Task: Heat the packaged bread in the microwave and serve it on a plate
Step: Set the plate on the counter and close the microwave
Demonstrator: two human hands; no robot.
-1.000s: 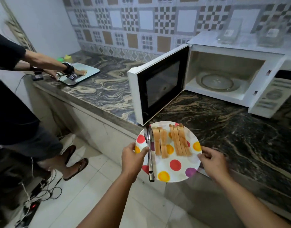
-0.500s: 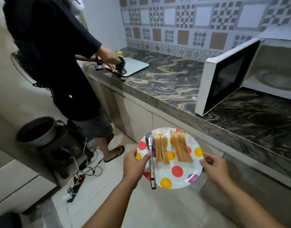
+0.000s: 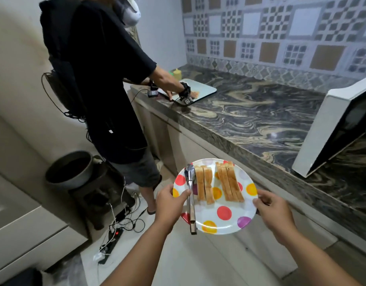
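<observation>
The polka-dot plate [image 3: 223, 213] is held out over the floor, just off the bench's [image 3: 250, 120] front edge. The left hand [image 3: 170, 204] grips its left rim, thumb pinning the metal tongs [image 3: 190, 198] that lie along that side. The right hand [image 3: 275, 211] curls round the right rim. Two rows of bread slices [image 3: 218, 183] stand on edge across the plate's far half. The microwave door [image 3: 330, 129] hangs open at the bench's right end. Another person [image 3: 99, 83] works at the bench's far-left corner.

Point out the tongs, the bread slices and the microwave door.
tongs [image 3: 191, 203], head view, mid handle.
bread slices [image 3: 229, 180], head view, right stack's middle.
microwave door [image 3: 318, 131], head view, white outer edge.
</observation>
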